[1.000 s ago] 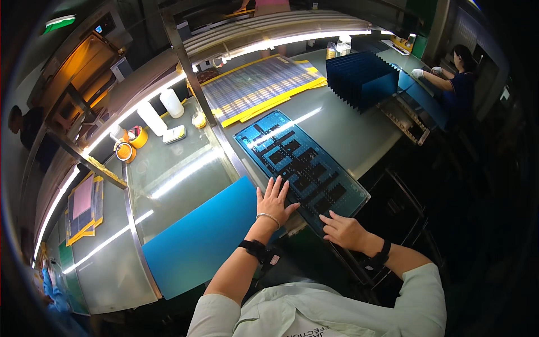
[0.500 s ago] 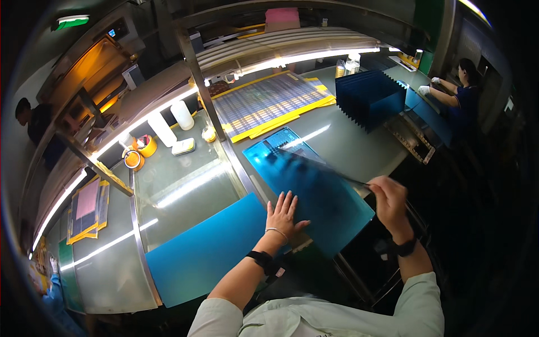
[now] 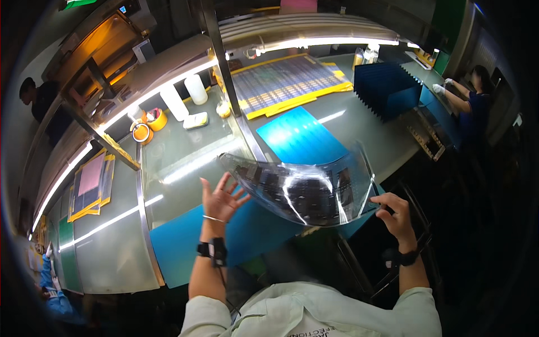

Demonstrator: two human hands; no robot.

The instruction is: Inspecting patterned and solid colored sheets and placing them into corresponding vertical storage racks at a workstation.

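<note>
A dark, see-through film sheet (image 3: 314, 194) with printed patterns hangs bowed in the air in front of me, shiny with lamp reflections. My right hand (image 3: 396, 216) pinches its right edge between thumb and fingers. Close to the film's left end, my left hand (image 3: 222, 199) is raised with its fingers spread, holding nothing. Beneath the film lies a blue panel (image 3: 300, 135), its near part mostly covered by the film. A second blue panel (image 3: 185, 241) lies to the left, at the bench's front edge, partly behind my left hand.
Film sheets with yellow borders (image 3: 292, 84) lie at the back. A rack of upright blue panels (image 3: 387, 90) stands at the right, near a co-worker (image 3: 477, 106). White bottles (image 3: 195, 90) and orange tape rolls (image 3: 142, 133) sit at the back left. A metal post (image 3: 224, 62) rises from the bench.
The film has come up off the blue panel and now bows in the air. My left hand has left the panel and moved left, opening wide. The right hand keeps its pinch.
</note>
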